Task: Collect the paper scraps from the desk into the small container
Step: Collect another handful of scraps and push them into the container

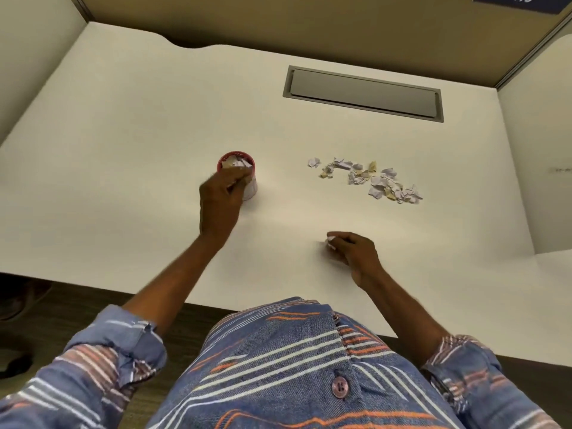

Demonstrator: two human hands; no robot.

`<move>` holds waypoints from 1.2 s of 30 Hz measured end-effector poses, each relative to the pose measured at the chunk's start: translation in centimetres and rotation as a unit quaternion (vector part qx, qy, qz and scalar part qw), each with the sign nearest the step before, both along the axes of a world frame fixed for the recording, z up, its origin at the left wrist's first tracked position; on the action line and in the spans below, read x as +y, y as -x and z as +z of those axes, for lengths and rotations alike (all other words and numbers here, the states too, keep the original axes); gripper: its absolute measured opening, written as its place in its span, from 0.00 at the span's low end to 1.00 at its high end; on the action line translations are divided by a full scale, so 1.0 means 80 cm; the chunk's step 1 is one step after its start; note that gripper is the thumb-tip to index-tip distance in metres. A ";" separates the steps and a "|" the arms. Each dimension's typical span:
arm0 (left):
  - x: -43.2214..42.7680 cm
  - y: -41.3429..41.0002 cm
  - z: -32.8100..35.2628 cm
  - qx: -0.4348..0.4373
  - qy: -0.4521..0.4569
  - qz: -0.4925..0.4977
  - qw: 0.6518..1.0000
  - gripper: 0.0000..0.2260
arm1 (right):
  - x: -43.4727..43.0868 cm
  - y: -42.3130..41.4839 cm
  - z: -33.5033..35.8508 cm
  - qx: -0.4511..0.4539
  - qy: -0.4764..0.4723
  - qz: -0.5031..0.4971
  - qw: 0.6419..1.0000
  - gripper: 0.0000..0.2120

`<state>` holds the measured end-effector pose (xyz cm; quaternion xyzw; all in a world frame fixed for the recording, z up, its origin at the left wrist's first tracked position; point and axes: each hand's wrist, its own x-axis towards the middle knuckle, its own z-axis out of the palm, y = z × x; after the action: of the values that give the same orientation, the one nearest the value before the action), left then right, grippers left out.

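A small white container [250, 188] with a red rim stands left of the desk's middle, with crumpled paper scraps showing in its mouth. My left hand [220, 201] is against its near side, fingers curled at the rim and pinching what looks like a paper scrap. A scatter of several white and yellowish paper scraps [371, 179] lies to the right on the white desk [139, 134]. My right hand [353, 253] is over the desk nearer to me, pinching a small white scrap [330, 241] at its fingertips.
A grey cable hatch [362, 92] is set into the desk behind the scraps. Beige partition walls close the back and both sides. The desk's front edge runs just before my striped shirt; dark floor shows at the lower left.
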<state>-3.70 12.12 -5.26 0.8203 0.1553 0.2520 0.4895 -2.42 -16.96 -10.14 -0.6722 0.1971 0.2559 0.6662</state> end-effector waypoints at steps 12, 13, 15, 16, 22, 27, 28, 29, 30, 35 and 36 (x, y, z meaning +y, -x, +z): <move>0.070 -0.050 0.022 0.122 -0.020 -0.124 0.985 0.13 | 0.188 -0.074 0.083 -0.049 -0.144 0.048 0.987 0.07; 0.071 -0.049 0.022 0.123 -0.018 -0.128 0.984 0.13 | 0.197 -0.078 0.085 -0.059 -0.133 0.055 0.988 0.07; 0.074 -0.049 0.021 0.122 -0.006 -0.124 0.985 0.15 | 0.212 -0.084 0.088 -0.080 -0.112 0.064 0.988 0.06; 0.076 -0.049 0.021 0.119 -0.002 -0.122 0.985 0.15 | 0.219 -0.087 0.089 -0.091 -0.105 0.066 0.988 0.06; 0.091 -0.051 0.022 0.084 0.020 -0.115 0.990 0.16 | 0.256 -0.103 0.096 -0.182 0.031 0.112 0.976 0.09; 0.096 -0.057 0.024 0.069 0.024 -0.086 0.994 0.14 | 0.274 -0.110 0.111 -0.258 0.174 0.184 0.932 0.15; 0.097 -0.057 0.024 0.069 0.023 -0.082 0.994 0.14 | 0.276 -0.110 0.114 -0.271 0.192 0.200 0.922 0.17; 0.097 -0.057 0.025 0.072 0.022 -0.079 0.994 0.14 | 0.277 -0.110 0.116 -0.284 0.207 0.215 0.911 0.18; 0.098 -0.057 0.025 0.076 0.021 -0.078 0.994 0.13 | 0.277 -0.110 0.116 -0.300 0.218 0.225 0.901 0.18; 0.096 -0.052 0.030 0.103 -0.016 -0.104 0.989 0.12 | 0.270 -0.110 0.109 -0.364 0.253 0.202 0.874 0.09; 0.095 -0.052 0.031 0.109 -0.033 -0.117 0.987 0.12 | 0.267 -0.111 0.105 -0.365 0.254 0.194 0.874 0.07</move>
<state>0.43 19.74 -2.77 0.8709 0.1020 0.1071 0.4686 6.47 4.38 -1.75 -0.8887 -0.1367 0.0574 0.4338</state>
